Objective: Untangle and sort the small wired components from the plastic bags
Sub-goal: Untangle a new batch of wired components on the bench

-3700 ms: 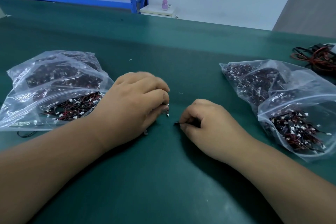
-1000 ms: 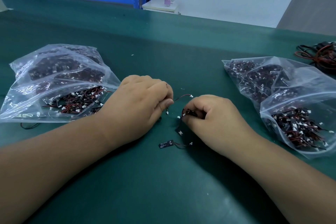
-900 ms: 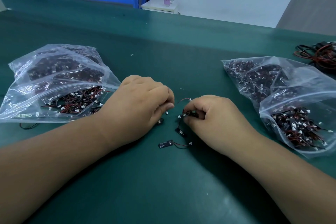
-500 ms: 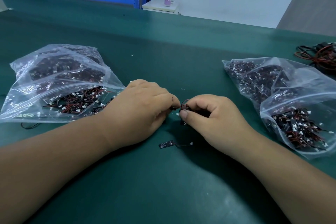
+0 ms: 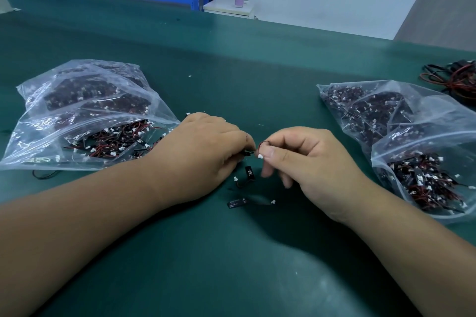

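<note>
Centrally, over the green mat:
- left hand, palm down, knuckles up, fingertips pinching the black end of one wired component;
- right hand, thumb and forefinger pinching that component's white-plug end, other fingers hanging loosely curled.

The component is held between the hands. Two loose components lie just below. The left bag touches the left wrist, and the right bag lies beside the right forearm.

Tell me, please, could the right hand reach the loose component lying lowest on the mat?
Probably yes: the component lies uncovered close beside the right hand, though that hand pinches a white connector and must let go first.
</note>
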{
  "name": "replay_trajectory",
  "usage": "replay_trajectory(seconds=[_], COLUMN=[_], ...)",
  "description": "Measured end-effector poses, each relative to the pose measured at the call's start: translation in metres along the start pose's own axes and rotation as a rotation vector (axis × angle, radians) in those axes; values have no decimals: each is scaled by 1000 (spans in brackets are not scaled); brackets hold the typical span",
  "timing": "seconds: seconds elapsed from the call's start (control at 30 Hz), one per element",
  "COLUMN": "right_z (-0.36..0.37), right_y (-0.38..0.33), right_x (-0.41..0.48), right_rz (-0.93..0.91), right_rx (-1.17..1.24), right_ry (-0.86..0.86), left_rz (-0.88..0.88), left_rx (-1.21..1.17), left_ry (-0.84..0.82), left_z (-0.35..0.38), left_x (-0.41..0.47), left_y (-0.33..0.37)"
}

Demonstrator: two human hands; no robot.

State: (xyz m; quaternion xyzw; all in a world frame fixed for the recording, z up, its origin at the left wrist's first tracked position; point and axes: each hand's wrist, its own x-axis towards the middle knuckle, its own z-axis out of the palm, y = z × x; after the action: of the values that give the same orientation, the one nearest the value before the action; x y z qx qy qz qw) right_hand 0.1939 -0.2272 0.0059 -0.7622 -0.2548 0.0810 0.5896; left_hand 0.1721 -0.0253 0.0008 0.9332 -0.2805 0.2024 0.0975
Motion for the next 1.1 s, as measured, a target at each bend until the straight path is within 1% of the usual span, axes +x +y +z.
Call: replay_trajectory(seconds=[0.07, 0.2, 0.27, 0.33, 0.47, 0.5, 0.53, 0.67, 0.73, 0.83, 0.9, 0.93, 1.0, 1.1], right_z=[-2, -3, -5, -6, -4, -3, -2, -1, -2, -5, -10, -12, -13, -13], right_y=[-2, -5, -4, -2, 8, 11, 13, 17, 17, 12, 10, 9, 7, 5], right_x=[0, -2, -2, -2, 2, 3, 4, 4, 5, 8, 10, 10, 8, 4], right_rz=[-6, 3, 8, -6, -91, -102, -104, -135, -119, -6, 58, 73, 66, 25], right_rx=[-40, -140, -187, -206, -263, -272, -291, -386, -331, -65, 85, 124, 118, -19], right_ry=[-6, -128, -140, -86, 202, 239, 245, 136, 137, 193, 208, 185, 55, -184], left_rz=[-16, -21, -21, -18, 10, 25, 40, 70, 55, -2, -15, -12, -17, -35], left_rx=[3, -4, -7, -13, -18, -19, -20, -6, 9, 31, 68, 93, 124, 156], left_ry=[-4, 4, 22, 37, 53, 63, 71, 65, 51, 14, -49, -88, -155, -185], left_z=[1, 2, 2, 2, 0, 0, -1, -4, -5, -7, -10, -10, -10, -8], left_x=[0, 0, 0, 0, 0, -1, -1, -1, -1, -2, -3, -3, -3, -2], left_y=[-1, 0, 0, 0, 1, 1, 2, 5, 5, 2, -3, -6, -10, -11])
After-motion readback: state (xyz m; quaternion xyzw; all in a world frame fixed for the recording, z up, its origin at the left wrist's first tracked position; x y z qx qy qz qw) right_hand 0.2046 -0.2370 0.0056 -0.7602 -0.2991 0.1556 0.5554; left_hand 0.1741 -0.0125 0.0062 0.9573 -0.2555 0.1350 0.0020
